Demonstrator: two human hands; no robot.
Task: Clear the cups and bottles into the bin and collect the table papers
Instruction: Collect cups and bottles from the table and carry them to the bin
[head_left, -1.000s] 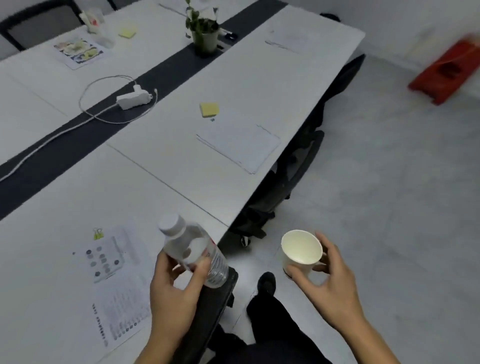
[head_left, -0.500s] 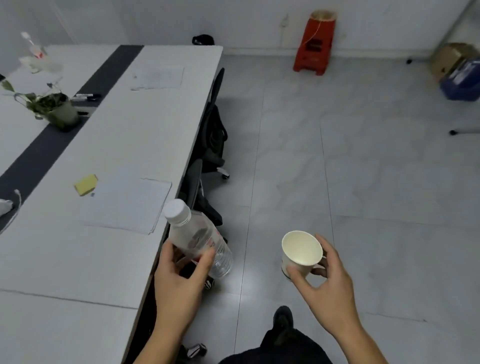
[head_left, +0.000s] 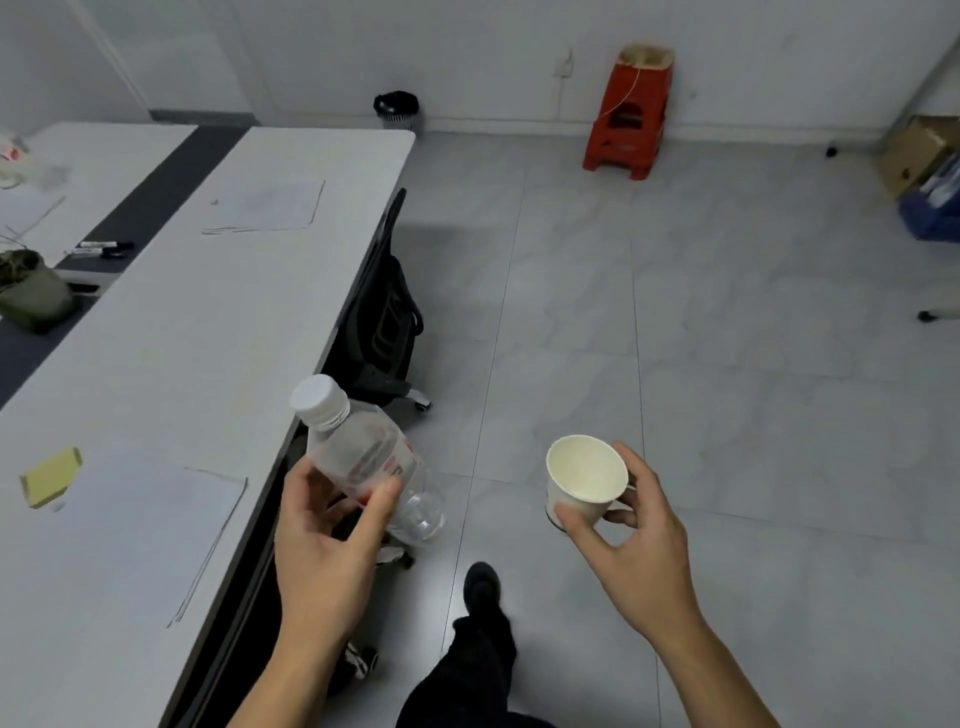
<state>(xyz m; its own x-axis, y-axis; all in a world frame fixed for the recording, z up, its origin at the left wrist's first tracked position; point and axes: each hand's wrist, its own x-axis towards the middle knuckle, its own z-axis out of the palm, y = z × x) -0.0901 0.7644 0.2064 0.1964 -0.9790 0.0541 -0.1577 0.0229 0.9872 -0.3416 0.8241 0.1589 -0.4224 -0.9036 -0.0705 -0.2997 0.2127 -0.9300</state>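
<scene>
Swung toward the bin (head_left: 397, 109), view shows hands gripping bottle (head_left: 363, 457) and cup (head_left: 587, 480), chair (head_left: 384, 322) alongside.

- bottle (head_left: 363, 457): clear plastic, glossy, with a white ribbed plastic cap (head_left: 319, 395) and a thin printed film label
- cup (head_left: 586, 480): white paper, matt inside; plain rolled rim
- table (head_left: 182, 338): smooth white laminate top, faint sheen; dark matt strip down the middle
- 2 paper sheets (head_left: 150, 525): thin, matt, pale
- sticky pad (head_left: 51, 475): yellow matt paper
- floor (head_left: 727, 364): grey marbled tiles, smooth, soft gloss
- stool (head_left: 628, 119): red moulded plastic, slightly shiny
- bin (head_left: 397, 110): black mesh; liner glossy
</scene>
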